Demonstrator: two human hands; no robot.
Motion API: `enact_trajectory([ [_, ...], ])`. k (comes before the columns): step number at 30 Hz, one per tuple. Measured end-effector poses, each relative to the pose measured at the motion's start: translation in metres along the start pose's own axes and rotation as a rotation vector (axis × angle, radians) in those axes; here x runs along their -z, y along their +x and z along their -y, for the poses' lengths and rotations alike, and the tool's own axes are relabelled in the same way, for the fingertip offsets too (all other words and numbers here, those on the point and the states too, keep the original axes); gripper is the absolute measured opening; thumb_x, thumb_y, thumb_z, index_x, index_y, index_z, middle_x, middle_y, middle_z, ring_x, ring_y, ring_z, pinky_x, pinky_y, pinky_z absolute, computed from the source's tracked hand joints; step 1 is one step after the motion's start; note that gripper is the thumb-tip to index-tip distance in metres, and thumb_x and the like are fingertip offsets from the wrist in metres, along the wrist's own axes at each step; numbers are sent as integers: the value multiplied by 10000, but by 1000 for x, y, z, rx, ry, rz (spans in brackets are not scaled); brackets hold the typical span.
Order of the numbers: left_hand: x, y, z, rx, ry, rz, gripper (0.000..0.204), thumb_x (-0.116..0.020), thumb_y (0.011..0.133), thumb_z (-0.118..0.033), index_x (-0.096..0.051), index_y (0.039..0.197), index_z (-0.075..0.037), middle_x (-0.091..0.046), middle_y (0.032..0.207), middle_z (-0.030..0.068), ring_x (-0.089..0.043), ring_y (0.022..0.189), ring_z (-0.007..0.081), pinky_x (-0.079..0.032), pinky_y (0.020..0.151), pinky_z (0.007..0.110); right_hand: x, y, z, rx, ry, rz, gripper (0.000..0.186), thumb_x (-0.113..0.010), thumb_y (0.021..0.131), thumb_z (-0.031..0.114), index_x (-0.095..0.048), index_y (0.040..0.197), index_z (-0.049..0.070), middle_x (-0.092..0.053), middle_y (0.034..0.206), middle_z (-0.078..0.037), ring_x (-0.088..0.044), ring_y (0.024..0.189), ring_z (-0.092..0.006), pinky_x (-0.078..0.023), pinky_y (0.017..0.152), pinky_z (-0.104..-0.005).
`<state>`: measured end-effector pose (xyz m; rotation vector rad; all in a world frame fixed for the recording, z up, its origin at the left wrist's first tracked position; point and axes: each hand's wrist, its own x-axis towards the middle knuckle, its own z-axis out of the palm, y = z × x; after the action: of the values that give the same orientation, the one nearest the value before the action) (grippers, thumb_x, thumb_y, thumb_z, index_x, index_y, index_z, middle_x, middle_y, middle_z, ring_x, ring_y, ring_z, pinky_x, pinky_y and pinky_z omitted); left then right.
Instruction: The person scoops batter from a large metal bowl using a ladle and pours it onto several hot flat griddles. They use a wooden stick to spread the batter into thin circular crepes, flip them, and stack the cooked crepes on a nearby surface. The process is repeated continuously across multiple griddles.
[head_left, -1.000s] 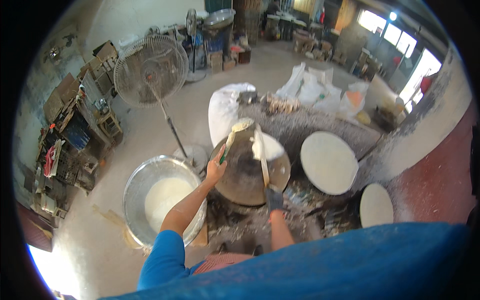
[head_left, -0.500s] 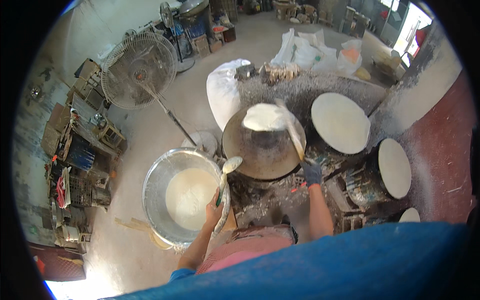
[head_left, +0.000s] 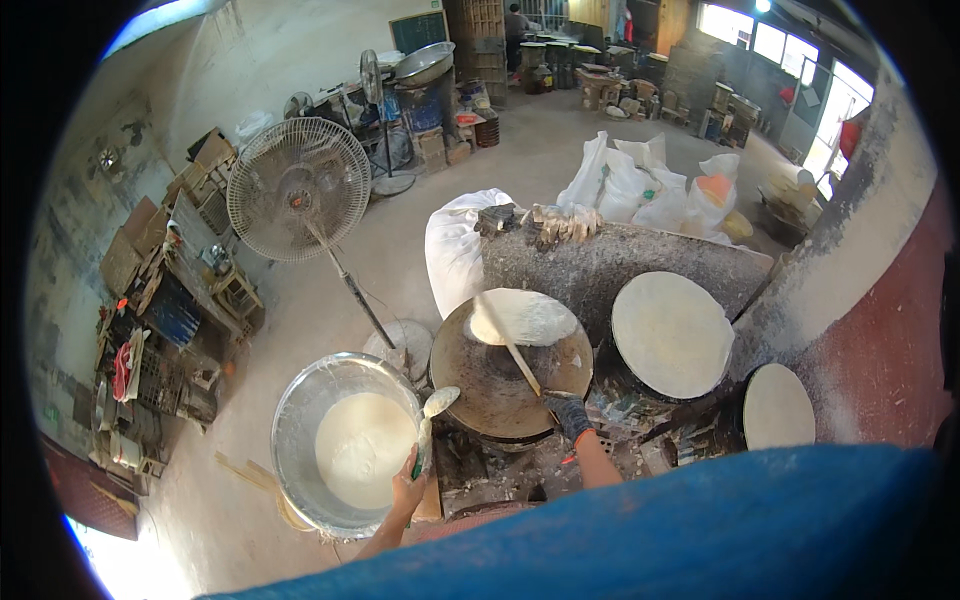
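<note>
My bare left hand (head_left: 405,490) is closed round the green handle of a ladle (head_left: 440,402), whose bowl is coated with pale batter. The ladle is over the right rim of a large metal basin (head_left: 290,425) holding creamy batter (head_left: 365,450). My right hand (head_left: 568,412), in a dark glove, grips the handle of a long, flat wooden spreader (head_left: 516,352). The spreader's far end touches the left part of a white batter patch (head_left: 535,318), on the far half of a round brown griddle (head_left: 480,385).
Right of the griddle are two round surfaces covered with pale sheets, a larger one (head_left: 672,335) and a smaller one (head_left: 778,408). Used gloves (head_left: 565,225) lie on the ledge behind. A pedestal fan (head_left: 298,190) stands left, a white sack (head_left: 455,245) beyond the griddle.
The spreader has swung from the right side of the batter to its left, and the patch now looks wider. The ladle stays by the basin rim. My view has tilted up.
</note>
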<state>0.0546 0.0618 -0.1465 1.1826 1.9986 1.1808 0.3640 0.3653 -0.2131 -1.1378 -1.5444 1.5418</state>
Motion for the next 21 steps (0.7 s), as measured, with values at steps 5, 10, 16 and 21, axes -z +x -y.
enact_trajectory([
  [5, -13, -15, -6, -31, 90, -115, 605, -522, 758, 11, -396, 1349, -30, -537, 1236, 210, -526, 1156, 256, -390, 933, 289, 21, 19, -1, -395, 63, -229, 230, -697, 771, 149, -684, 963, 24, -659, 772, -58, -592, 662, -117, -474, 595, -260],
  [10, -22, -28, -18, 125, 53, -116, 602, -530, 782, -10, -383, 1364, -56, -542, 1227, 206, -535, 1139, 238, -391, 921, 283, 37, 45, -14, 248, -147, 167, 159, -691, 771, 141, -691, 916, 76, -619, 679, -40, -535, 519, -112, -396, 450, -257],
  [16, -32, -31, -35, 275, 70, -133, 633, -541, 779, 13, -370, 1381, -79, -554, 1211, 142, -530, 1014, 163, -400, 841, 253, 49, 80, -4, -470, 136, -169, 157, -681, 768, 120, -682, 918, 71, -636, 716, -7, -554, 547, -138, -438, 475, -318],
  [21, -36, -33, -36, 256, 155, -163, 626, -552, 772, -46, -383, 1372, -98, -611, 1004, 142, -523, 737, 171, -440, 697, 285, 49, 71, 34, -584, 252, 254, 218, -659, 808, 165, -680, 986, 41, -674, 870, -57, -598, 734, -142, -481, 719, -297],
])
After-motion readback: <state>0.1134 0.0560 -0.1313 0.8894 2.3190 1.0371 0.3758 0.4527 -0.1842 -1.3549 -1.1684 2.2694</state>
